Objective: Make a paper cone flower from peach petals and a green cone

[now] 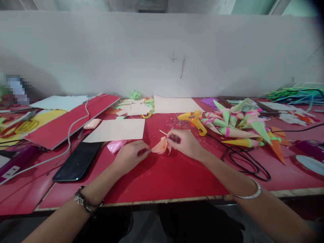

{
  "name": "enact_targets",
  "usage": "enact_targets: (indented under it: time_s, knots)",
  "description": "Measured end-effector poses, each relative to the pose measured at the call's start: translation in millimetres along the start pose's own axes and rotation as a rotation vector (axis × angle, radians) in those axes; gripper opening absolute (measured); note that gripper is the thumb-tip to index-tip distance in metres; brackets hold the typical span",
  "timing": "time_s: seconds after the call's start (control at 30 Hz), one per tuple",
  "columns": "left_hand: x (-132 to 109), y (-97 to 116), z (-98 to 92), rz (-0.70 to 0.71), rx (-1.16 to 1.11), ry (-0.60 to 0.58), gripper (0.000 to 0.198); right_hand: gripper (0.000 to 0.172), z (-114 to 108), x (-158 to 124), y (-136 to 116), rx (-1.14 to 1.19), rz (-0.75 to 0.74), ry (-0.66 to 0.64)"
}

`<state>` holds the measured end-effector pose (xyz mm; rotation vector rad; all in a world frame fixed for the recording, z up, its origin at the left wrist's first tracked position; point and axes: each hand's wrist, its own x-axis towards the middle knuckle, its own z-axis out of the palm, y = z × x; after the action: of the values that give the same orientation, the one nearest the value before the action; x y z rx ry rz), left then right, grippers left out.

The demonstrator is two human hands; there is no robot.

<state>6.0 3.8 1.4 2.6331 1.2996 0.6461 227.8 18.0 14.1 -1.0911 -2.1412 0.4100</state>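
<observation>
Left hand (pixel 132 154) pinches the left tip of the peach petal (pixel 160 147), right hand (pixel 185 143) grips the pale stick (pixel 162 132)!

The light is soft, the upper-right corner black.

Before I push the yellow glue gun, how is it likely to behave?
The yellow glue gun looks hard-shelled, so it probably won't flex. Lying on its side, it seems unlikely to roll. Its looped black cord may drag.
</observation>
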Motion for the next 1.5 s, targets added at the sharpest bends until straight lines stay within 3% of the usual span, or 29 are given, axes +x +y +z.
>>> enact_targets:
  time_s: [0.23, 0.37, 0.43, 0.53, 0.67, 0.8, 1.0, 1.13, 1.3, 1.5]
  knots:
    - [0, -5, -7.9, -0.15, 0.057, 0.078, 0.018, 0.008, -1, 1, 5, -0.029, 0.042, 0.01]
    - [0, -8, -10.1, -0.12, 0.176, 0.184, 0.017, 0.008, -1, 2, 7, -0.028, 0.062, 0.013]
    - [0, -12, -8.2, -0.099, 0.323, 0.223, 0.028, 0.008, -1, 2, 8, -0.028, 0.066, 0.018]
    - [0, -22, -3.8, -0.138, 0.488, 0.215, 0.045, 0.008, 0, 1, 11, -0.036, 0.085, 0.025]
    - [2, -34, -2.6, -0.269, 0.495, 0.153, 0.038, 0.006, 2, 2, 15, -0.023, 0.086, 0.038]
    - [4, -39, -8.2, -0.271, 0.507, 0.132, 0.027, 0.007, 3, 6, 14, -0.022, -0.035, 0.061]
    - [1, -38, -12.9, -0.27, 0.523, 0.216, 0.027, 0.012, 3, 11, 7, -0.128, -0.252, 0.075]
    - [-1, -39, -13.2, -0.304, 0.491, 0.273, 0.03, 0.015, 2, 10, 0, -0.22, -0.301, 0.113]
    - [-2, -45, -16.0, -0.336, 0.275, 0.439, 0.034, 0.016, 3, 18, -5, -0.233, -0.325, 0.144]
    - [0, -56, -20.1, -0.48, -0.093, 0.666, 0.033, 0.01, 12, 53, -1, -0.114, -0.114, 0.153]
